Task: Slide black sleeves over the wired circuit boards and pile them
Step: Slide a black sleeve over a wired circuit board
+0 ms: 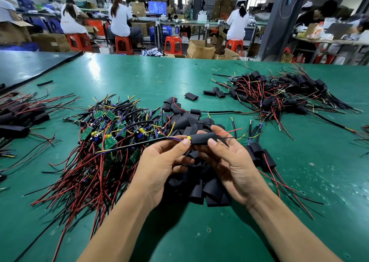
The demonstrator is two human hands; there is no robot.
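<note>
Two hands were seen in the head view, raised just above the heap of loose flat black sleeves (207, 190) on the green bench mat (139, 78). A black tubular sleeve (203, 138) was held level between them, directly over that heap. The left hand (161, 162) was curled, with thumb and forefinger pinched on the small yellow part (188, 137) showing at the sleeve's left mouth, where blue and yellow leads trailed away. The right hand (229, 160) was half closed, thumb on top and fingers beneath, and the sleeve's right end was gripped in it; thin red and black wires (229, 131) stuck out there. The board itself was hidden inside and appeared nearly covered.

The sleeve would best be drawn leftward by the right hand while the board was steadied in the left pinch, with no lead folded back inside. Left of the heap lay the tangle of bare green wired circuit boards (107, 130). Beyond the heap, to its right, lay the large pile of sleeved boards (279, 94), judged the likely place for this one.
</note>
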